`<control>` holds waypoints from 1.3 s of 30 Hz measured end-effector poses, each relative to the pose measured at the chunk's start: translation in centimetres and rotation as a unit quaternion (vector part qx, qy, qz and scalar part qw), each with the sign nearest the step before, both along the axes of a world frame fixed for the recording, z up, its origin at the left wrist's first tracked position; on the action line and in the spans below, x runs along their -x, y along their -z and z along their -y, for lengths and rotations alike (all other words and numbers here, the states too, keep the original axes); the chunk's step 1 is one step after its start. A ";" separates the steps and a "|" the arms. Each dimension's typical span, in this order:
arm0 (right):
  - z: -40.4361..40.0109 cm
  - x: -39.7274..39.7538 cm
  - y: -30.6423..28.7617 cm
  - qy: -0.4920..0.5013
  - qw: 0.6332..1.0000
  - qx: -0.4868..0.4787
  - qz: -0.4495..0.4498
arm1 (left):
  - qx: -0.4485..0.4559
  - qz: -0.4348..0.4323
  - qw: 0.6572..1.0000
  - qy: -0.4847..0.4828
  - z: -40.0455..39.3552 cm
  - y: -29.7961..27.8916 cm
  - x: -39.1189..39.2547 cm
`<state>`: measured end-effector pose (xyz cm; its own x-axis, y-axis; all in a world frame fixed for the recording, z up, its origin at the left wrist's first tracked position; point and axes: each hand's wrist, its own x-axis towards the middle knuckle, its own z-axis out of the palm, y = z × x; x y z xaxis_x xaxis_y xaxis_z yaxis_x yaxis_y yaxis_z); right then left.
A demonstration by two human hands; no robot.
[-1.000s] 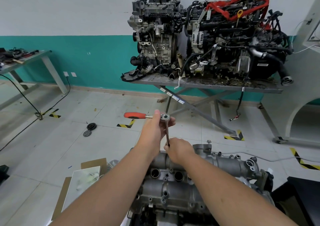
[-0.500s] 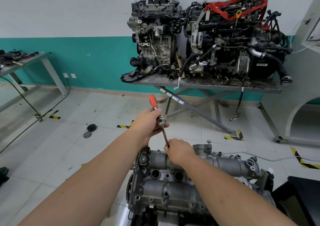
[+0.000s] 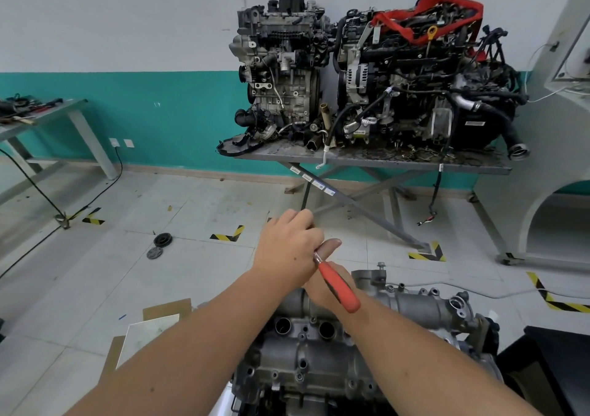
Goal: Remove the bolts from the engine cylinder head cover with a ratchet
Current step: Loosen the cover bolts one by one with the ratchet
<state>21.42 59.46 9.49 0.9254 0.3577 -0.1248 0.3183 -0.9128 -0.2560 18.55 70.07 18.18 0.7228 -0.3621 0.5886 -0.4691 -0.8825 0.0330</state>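
Glossy orange plastic ratchet handle (image 3: 340, 288), matt grey cast-metal cylinder head cover (image 3: 306, 351), smooth floor tiles (image 3: 159, 208)

A person's left hand (image 3: 289, 249) grips the head of a red-handled ratchet (image 3: 339, 288) above a grey cylinder head cover (image 3: 319, 351), the handle crossing the mostly hidden right hand (image 3: 322, 291). Behind, two engines (image 3: 367, 77) stand on a desk (image 3: 383, 160).
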 end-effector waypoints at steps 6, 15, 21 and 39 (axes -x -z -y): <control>0.1 -0.2 -0.2 0.012 0.996 -0.014 -0.084 | 0.355 -0.130 0.925 0.028 1.3 2.5 1.2; 0.2 -0.4 -0.3 0.052 0.994 -0.033 -0.086 | 0.724 -0.249 0.643 0.000 3.1 2.1 1.1; 0.1 -0.4 -0.1 0.061 0.995 -0.029 -0.075 | 0.751 -0.315 0.579 -0.027 1.3 1.8 0.0; 0.3 -0.4 0.4 0.061 0.995 -0.045 -0.059 | 0.675 -0.419 0.606 0.040 -1.7 -0.5 -0.7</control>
